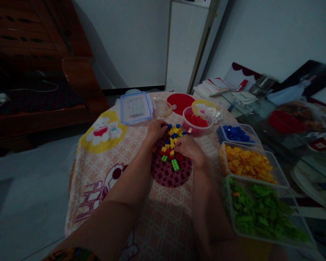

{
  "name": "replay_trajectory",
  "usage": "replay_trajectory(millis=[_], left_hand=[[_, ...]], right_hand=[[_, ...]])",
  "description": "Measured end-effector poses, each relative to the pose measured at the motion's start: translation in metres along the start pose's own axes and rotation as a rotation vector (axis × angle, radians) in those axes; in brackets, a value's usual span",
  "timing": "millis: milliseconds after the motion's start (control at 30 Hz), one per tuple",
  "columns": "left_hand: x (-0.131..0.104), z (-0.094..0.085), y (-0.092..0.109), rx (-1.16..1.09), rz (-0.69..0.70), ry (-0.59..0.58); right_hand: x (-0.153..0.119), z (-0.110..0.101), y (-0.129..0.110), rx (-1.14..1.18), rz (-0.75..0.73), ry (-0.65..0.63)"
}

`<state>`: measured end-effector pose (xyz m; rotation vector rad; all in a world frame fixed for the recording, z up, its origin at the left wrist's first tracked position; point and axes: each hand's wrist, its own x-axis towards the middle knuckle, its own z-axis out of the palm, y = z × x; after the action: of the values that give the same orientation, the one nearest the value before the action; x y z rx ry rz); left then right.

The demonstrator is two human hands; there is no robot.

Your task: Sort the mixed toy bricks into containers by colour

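Observation:
A small heap of toy building bricks [175,132] in yellow, blue, red and green lies on the dark red round patch of the tablecloth. My left hand [157,129] rests at the heap's upper left edge, its fingers loosely bent and slightly apart, with no brick visible in them. From the right, my right hand [189,148] reaches into the heap with thumb and fingers pinched together beside yellow bricks; what they hold is hidden. A green brick [175,165] lies just below the heap, close to red ones.
On the right stand clear boxes of blue bricks [237,134], yellow bricks [247,163] and green bricks [263,214]. Behind the heap are a round tub [197,129] with red pieces, a red disc [180,103] and a blue-rimmed lid [136,107]. A cluttered glass table adjoins at right.

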<state>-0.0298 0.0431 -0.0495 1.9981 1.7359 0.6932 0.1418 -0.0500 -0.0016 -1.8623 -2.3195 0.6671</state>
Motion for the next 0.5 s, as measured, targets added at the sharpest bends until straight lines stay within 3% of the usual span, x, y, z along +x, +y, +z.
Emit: replay_trajectory(millis=[200, 367, 500], left_hand=[[0.0002, 0.0006, -0.0001, 0.023, -0.006, 0.002], [-0.0009, -0.0009, 0.0014, 0.020, -0.009, 0.003], [-0.0021, -0.0024, 0.0023, 0.009, -0.002, -0.002]], right_hand=[[-0.0039, -0.0020, -0.0020, 0.016, -0.033, -0.027], [-0.0015, 0.0024, -0.0073, 0.030, 0.000, 0.058], [-0.0027, 0.0041, 0.0017, 0.286, 0.015, 0.046]])
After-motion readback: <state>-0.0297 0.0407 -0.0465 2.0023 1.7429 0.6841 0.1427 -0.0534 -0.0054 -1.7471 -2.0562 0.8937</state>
